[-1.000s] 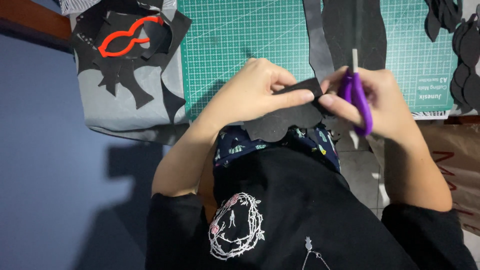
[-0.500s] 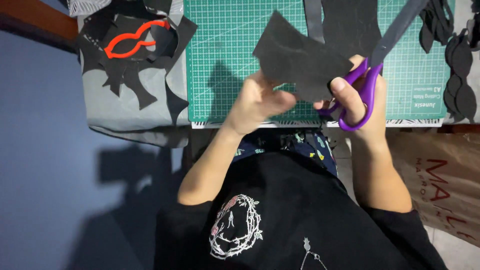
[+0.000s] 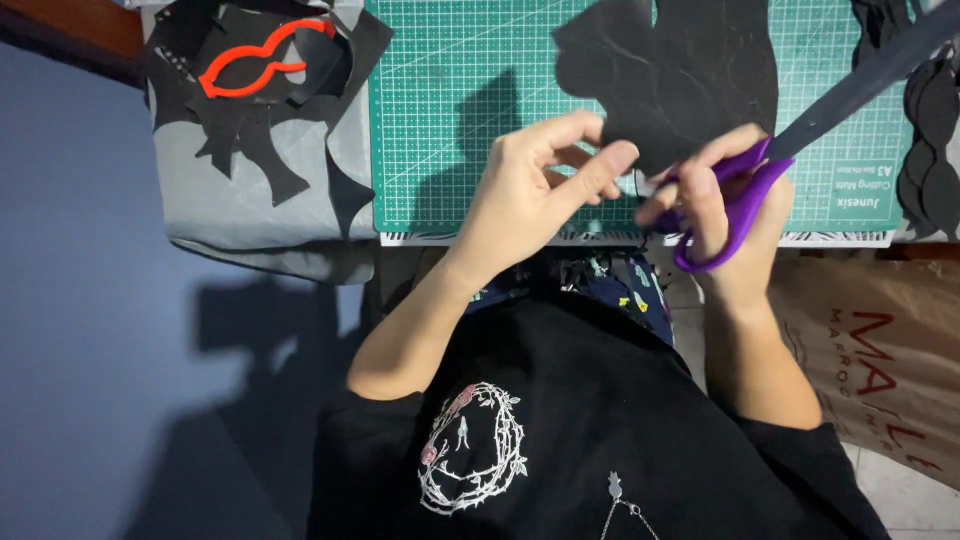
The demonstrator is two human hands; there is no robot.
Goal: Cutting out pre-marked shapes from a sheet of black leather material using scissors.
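Observation:
My left hand (image 3: 540, 190) pinches the lower edge of a black felt sheet (image 3: 670, 85) between thumb and fingers, above the green cutting mat (image 3: 460, 100). My right hand (image 3: 735, 200) grips purple-handled scissors (image 3: 745, 190); their dark blades point up and to the right, beside the sheet's right edge. The sheet is held up over the mat and hides part of it.
A grey cloth (image 3: 240, 200) at the left carries black felt scraps and an orange cut-out outline (image 3: 255, 60). More black felt shapes (image 3: 925, 130) lie at the right edge. A brown paper bag (image 3: 880, 350) stands low right. A white basket rim (image 3: 520, 238) runs under the mat.
The black sheet has gone from my lap up over the mat. Both hands rose with it, and the scissors swung from pointing up to pointing up-right.

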